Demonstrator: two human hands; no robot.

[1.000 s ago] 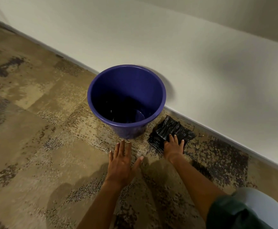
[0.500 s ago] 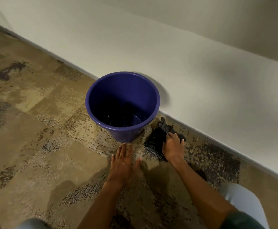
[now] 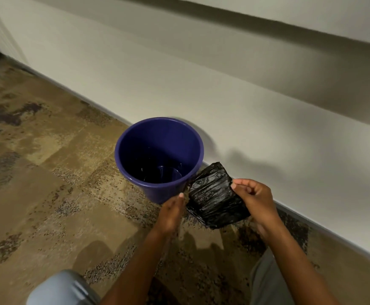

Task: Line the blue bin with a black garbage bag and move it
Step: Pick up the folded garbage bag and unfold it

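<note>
The blue bin point(image 3: 135, 148) stands upright on the carpet close to the wall, with no liner over its rim. A folded black garbage bag point(image 3: 214, 197) hangs in the air just right of the bin's front. My right hand point(image 3: 254, 199) pinches the bag's right edge. My left hand point(image 3: 172, 213) touches the bag's left edge with its fingertips; its grip is hidden behind the hand.
A white wall point(image 3: 223, 95) with a grey baseboard runs diagonally behind the bin. Patterned brown carpet point(image 3: 47, 194) spreads to the left and front. My knees point(image 3: 62, 289) show at the bottom of the view.
My right hand has lifted the folded bag off the carpet. My left hand has risen from the floor to the bag's left edge. The view has pulled back and up.
</note>
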